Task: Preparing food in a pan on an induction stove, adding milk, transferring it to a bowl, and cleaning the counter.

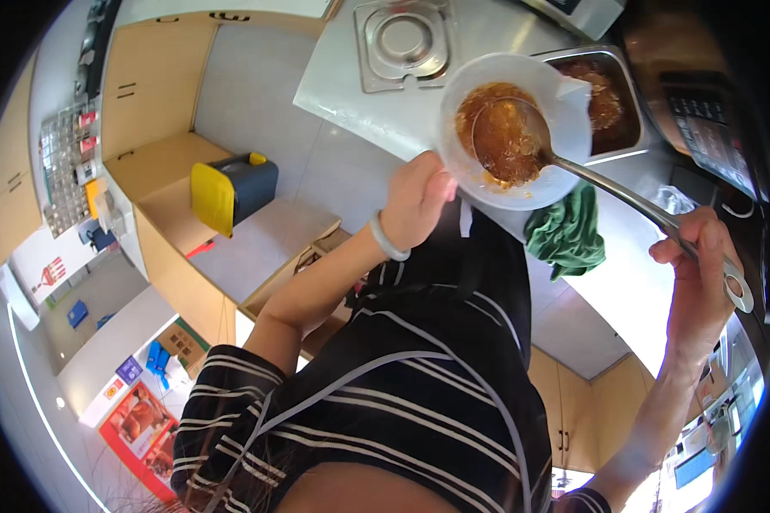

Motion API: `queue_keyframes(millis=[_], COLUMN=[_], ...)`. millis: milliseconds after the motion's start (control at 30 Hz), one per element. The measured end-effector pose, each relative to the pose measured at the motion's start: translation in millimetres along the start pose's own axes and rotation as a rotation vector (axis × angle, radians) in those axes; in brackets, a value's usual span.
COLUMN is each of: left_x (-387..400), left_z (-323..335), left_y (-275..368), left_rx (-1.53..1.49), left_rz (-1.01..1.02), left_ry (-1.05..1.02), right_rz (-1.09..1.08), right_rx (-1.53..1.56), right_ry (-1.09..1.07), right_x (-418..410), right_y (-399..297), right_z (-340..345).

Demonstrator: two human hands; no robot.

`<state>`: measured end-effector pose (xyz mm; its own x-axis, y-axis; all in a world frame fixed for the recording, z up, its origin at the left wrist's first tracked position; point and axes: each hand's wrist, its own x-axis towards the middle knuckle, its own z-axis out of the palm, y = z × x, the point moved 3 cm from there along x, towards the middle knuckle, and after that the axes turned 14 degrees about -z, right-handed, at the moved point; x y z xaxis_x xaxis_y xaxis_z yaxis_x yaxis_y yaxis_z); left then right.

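Note:
A translucent white plastic jug (561,183) with a pouring spout is held at its near left side by my left hand (417,195). Its grip is hidden inside my closed fingers. Reddish-brown sauce with pale bits (471,106) lies in the jug. My right hand (706,269) grips the upper handle of a steel ladle (606,183). The ladle's filled bowl is over the jug's opening; whether it touches the sauce inside I cannot tell. Partly behind the jug, a rectangular steel pan (638,128) contains similar dark sauce (606,106).
A steel pan lid (404,45) lies on the steel counter (333,90). A crumpled green cloth (568,234) hangs by the counter's edge below the jug. A device with a keypad (706,128) stands at far right. A grey bin with a yellow lid (213,199) is at left.

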<state>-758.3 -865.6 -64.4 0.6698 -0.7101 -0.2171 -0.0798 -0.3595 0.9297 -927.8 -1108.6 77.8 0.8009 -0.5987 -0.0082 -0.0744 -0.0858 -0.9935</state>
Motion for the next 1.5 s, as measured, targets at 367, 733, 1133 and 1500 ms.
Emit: queue_keyframes(millis=[367, 733, 1133, 1500], left_x=[-11, -33, -41, -67], left_z=[-20, -25, -30, -34], left_y=[-3, -20, -33, -41], left_rx=[0.131, 0.239, 0.234, 0.217], left_rz=[0.167, -0.085, -0.138, -0.085], left_ry=[0.118, 0.17, 0.237, 0.356], right_rz=[-0.652, -1.072, -0.895, 0.184], right_rx=[-0.964, -1.081, -0.936, -0.329], right_ry=[0.037, -0.22, -0.159, -0.328], right_x=[-11, -11, -39, -102], right_y=[35, 108, 55, 16], right_z=[-32, -13, -23, -1])
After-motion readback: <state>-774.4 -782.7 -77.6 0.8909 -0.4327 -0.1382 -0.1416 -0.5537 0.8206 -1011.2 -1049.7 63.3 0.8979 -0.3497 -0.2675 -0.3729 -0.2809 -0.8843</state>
